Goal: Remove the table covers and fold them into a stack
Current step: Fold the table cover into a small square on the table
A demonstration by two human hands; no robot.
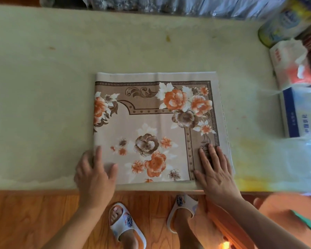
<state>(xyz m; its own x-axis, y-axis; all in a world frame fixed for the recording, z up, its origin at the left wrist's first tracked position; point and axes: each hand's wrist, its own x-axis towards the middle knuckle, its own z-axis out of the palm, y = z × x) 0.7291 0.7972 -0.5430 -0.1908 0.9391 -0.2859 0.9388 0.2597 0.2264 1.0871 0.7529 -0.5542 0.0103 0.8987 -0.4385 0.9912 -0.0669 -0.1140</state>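
Note:
A folded table cover (151,119), beige with orange and brown flowers and a brown border, lies flat as a square on the pale green table (43,105), close to its front edge. My left hand (94,174) is at the cover's near left corner, fingers along the left edge and thumb lying on top of the cloth. My right hand (215,169) lies flat on the near right corner, fingers straight and spread, pressing the cloth down.
Tissue packs (291,63), a blue and white box (298,114) and a tin (280,24) crowd the table's right end. A clear plastic bag (305,159) lies near the right front. Plastic-wrapped goods line the far edge. Below the table are wooden floor and my slippered feet.

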